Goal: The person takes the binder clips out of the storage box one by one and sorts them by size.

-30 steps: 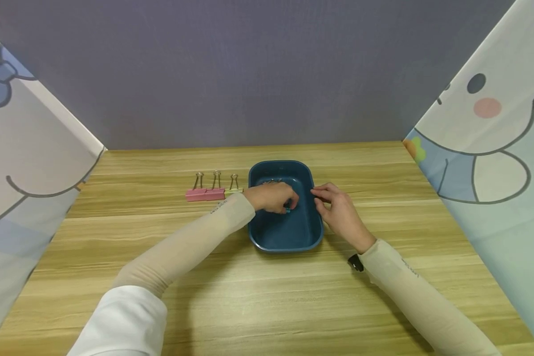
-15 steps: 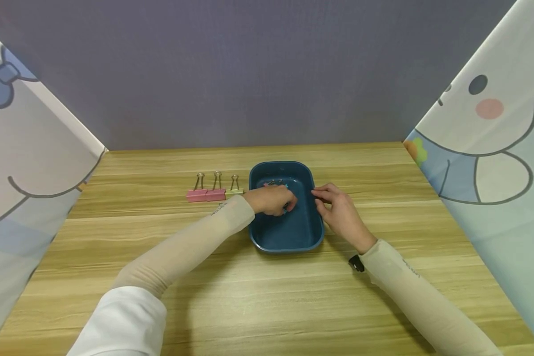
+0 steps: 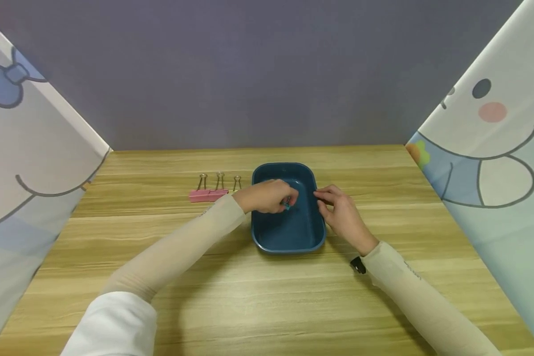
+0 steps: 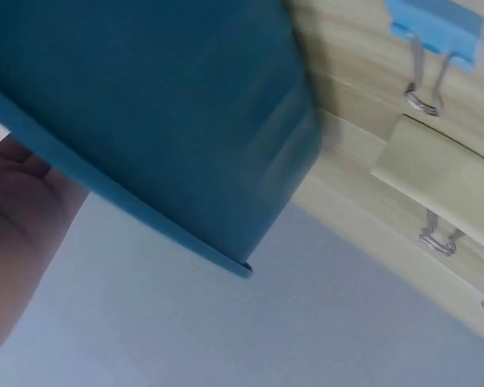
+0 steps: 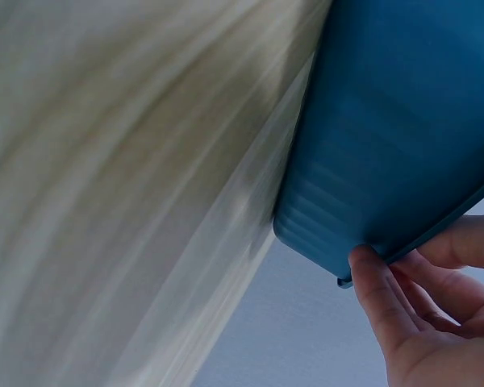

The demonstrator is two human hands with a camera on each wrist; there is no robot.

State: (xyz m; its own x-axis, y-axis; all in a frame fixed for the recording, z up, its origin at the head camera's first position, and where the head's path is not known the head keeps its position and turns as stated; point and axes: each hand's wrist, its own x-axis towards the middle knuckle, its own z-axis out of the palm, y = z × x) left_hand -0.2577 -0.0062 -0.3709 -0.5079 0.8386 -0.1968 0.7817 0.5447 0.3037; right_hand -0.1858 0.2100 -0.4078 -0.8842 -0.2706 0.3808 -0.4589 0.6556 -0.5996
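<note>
In rounded plastic tray (image 3: 289, 235), left hand (image 3: 267, 197) — small clip (image 3: 287, 205)

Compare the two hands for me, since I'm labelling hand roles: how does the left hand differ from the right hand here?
The left hand reaches inside the blue tray with fingers curled round a small blue clip; the right hand stays outside, gripping the tray's right rim. The left hand lies nearer the binder clips on the table; the right hand lies on the far side from them. Both wear beige sleeves.
</note>
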